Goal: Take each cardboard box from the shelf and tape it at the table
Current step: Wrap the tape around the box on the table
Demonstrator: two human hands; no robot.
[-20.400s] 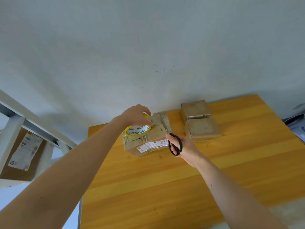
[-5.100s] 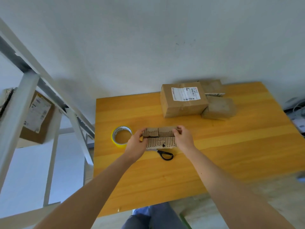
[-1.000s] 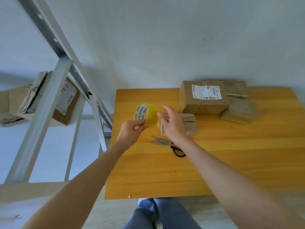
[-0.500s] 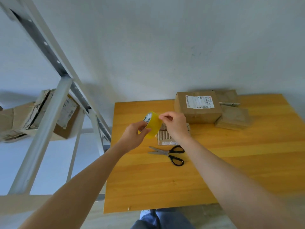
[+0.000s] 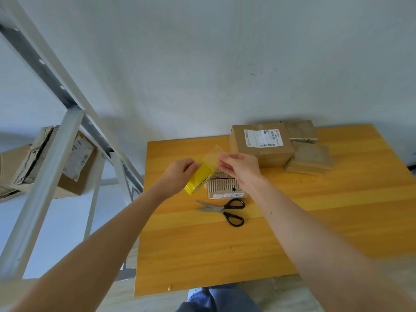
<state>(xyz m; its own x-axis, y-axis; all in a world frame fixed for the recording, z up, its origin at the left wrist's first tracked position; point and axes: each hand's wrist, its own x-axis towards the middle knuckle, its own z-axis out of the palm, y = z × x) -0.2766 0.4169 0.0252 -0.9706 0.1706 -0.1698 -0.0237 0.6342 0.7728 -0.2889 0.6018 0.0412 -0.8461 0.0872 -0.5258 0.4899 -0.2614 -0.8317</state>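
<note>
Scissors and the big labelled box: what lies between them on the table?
In the head view, the small corrugated cardboard box lies between the scissors and the labelled box, partly hidden by the right hand.

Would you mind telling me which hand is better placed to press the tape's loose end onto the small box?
Right. The right hand pinches the tape's loose end close to the small box; the left hand is busy gripping the roll.
</note>
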